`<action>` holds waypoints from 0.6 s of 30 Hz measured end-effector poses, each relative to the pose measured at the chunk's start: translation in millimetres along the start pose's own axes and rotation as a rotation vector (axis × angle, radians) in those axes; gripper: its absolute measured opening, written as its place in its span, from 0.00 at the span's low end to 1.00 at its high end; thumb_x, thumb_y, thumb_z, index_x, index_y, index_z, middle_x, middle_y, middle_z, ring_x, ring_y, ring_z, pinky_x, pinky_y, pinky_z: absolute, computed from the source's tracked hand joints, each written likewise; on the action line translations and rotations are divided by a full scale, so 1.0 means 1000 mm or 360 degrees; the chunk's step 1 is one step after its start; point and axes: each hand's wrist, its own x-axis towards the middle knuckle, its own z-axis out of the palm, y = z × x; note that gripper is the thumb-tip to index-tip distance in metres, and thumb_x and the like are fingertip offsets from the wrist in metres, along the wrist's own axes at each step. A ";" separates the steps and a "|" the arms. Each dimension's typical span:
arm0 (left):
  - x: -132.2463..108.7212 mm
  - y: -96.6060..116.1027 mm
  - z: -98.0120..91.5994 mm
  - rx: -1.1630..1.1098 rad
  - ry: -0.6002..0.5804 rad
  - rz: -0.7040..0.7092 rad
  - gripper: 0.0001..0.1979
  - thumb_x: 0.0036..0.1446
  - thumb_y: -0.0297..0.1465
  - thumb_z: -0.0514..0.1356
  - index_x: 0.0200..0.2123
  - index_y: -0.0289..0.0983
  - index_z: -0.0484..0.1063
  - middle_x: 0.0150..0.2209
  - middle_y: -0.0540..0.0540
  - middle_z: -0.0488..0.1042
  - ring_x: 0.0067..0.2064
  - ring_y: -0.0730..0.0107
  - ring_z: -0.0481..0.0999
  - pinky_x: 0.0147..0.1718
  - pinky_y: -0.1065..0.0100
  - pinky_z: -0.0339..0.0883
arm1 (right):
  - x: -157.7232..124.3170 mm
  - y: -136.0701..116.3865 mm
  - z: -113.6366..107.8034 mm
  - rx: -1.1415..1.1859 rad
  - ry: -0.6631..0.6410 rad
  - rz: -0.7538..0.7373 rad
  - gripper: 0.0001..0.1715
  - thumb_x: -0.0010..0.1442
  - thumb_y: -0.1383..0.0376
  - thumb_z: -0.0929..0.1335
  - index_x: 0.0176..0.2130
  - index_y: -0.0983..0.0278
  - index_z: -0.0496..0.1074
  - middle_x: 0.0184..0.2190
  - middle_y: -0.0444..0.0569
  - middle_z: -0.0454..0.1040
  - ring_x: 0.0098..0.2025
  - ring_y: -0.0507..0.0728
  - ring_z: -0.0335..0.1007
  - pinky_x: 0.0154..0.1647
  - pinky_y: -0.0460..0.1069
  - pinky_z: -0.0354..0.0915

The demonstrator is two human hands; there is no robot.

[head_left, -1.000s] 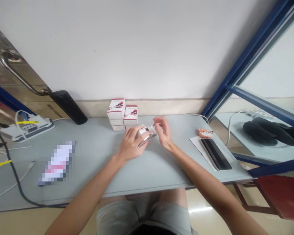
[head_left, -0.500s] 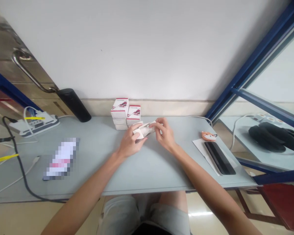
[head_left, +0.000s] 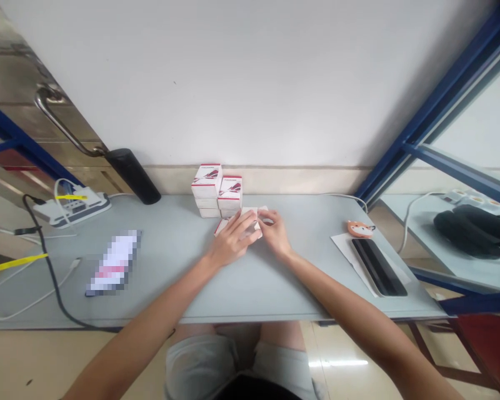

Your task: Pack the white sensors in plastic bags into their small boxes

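A small white cardboard box with red print (head_left: 221,226) lies on its side just in front of the stacked boxes. My left hand (head_left: 230,242) is laid across it, fingers stretched over the top and thumb toward the right end, gripping it. At that end my right hand (head_left: 277,234) pinches the white flaps with thumb and fingertips. The hands cover most of the box, so its inside is hidden. Behind them stands a stack of similar white and red boxes (head_left: 207,180), taller on its left side.
A black cylinder (head_left: 134,176) stands near the wall. On the left are a power strip (head_left: 81,210), cables and a blurred-out phone-like object (head_left: 114,264). To the right, a dark phone (head_left: 379,268) rests on white paper beside an orange fox-shaped item (head_left: 360,229).
The box has come down from a tilted hold to lie flatter. My left fingers have moved from its side to across its top, while my right fingers stay at the flap end.
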 end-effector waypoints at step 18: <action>0.003 -0.004 0.010 -0.0164 -0.0212 -0.0788 0.28 0.63 0.33 0.66 0.65 0.47 0.67 0.58 0.42 0.76 0.54 0.55 0.81 0.50 0.60 0.76 | 0.038 -0.015 -0.044 -0.0403 -0.0010 -0.0656 0.11 0.62 0.55 0.70 0.35 0.60 0.77 0.41 0.49 0.74 0.45 0.58 0.71 0.46 0.52 0.66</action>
